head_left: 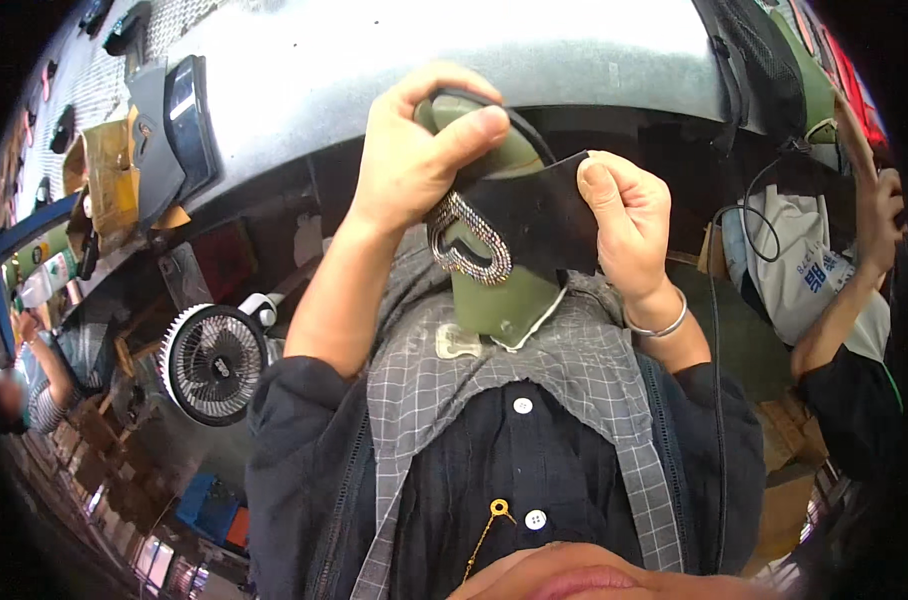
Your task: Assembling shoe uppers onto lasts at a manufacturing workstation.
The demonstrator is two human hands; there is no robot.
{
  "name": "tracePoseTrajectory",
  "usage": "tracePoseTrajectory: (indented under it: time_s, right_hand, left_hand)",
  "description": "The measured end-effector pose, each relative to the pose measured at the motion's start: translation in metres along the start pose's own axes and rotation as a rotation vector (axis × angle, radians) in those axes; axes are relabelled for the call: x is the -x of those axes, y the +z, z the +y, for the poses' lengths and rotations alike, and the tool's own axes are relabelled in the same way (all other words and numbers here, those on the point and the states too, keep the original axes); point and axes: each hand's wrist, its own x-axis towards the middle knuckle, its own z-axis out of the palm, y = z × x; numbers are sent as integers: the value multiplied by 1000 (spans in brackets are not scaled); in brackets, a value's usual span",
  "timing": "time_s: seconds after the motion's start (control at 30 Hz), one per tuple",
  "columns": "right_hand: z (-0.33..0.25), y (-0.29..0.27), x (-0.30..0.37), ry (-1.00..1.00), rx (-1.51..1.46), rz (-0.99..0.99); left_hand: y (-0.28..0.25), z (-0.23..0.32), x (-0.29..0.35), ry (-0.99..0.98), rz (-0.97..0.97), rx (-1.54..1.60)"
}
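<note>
Above my lap I hold a green shoe last (499, 307) with a black shoe upper (542, 215) lying across it. A heart-shaped rhinestone ornament (471, 240) sits on the upper's left side. My left hand (424, 145) is wrapped round the far end of the last, thumb on top, beside a dark curved rim. My right hand (629, 215) pinches the far right corner of the black upper between thumb and fingers, drawing that flap out from the last. The last's near end rests against my checked grey apron (414, 390).
A pale metal worktable (594, 60) curves across the far side, with a black mesh bag (764, 70) at its right. Left are a small fan (217, 362) and a cardboard box (112, 175). Another person's arm (854, 290) reaches in at right; another person (49, 370) sits far left. A cable (716, 400) hangs right.
</note>
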Motion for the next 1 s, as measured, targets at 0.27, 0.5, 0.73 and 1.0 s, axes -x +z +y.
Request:
tracePoseTrajectory:
  time_s: [0.27, 0.5, 0.73, 1.0]
  right_hand:
    - [-9, -13, -23, 141, -86, -361]
    - [14, -16, -11, 421, -184, -551]
    - [10, -28, 15, 237, -54, -664]
    - [34, -6, 2, 430, -319, -723]
  left_hand:
    - [-5, -6, 9, 152, -110, 122]
    - [6, -8, 8, 148, -229, 180]
    - [-24, -35, 16, 133, -75, 393]
    - [-2, -40, -13, 294, -526, 737]
